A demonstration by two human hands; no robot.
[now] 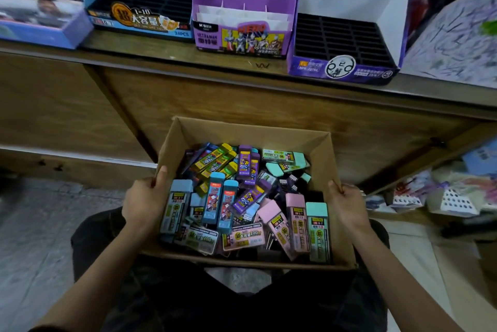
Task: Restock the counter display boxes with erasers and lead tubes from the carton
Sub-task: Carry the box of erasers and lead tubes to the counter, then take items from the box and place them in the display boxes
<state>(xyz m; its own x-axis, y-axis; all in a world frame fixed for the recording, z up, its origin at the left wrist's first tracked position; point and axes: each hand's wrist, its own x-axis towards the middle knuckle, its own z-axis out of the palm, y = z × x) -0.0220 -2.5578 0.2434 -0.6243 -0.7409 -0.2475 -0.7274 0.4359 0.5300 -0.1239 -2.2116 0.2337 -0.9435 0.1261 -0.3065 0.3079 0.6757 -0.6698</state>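
Observation:
A brown carton [242, 130] rests on my lap, filled with a jumble of several lead tubes and erasers [242, 197] in blue, pink, mint, purple and yellow. My left hand [144, 202] grips the carton's left wall, thumb over the rim. My right hand [347, 205] grips the right wall the same way. On the wooden counter above stand three display boxes: a blue one [139, 22] with an empty black slotted tray, a purple one [242, 33] with white dividers, and a white and purple one [341, 68] with an empty black slotted tray.
A lilac box [40, 27] sits at the counter's far left and a scribbled white box [457, 44] at the far right. The wooden counter front [242, 97] rises right behind the carton. Packaged goods [443, 194] lie on a low shelf to the right.

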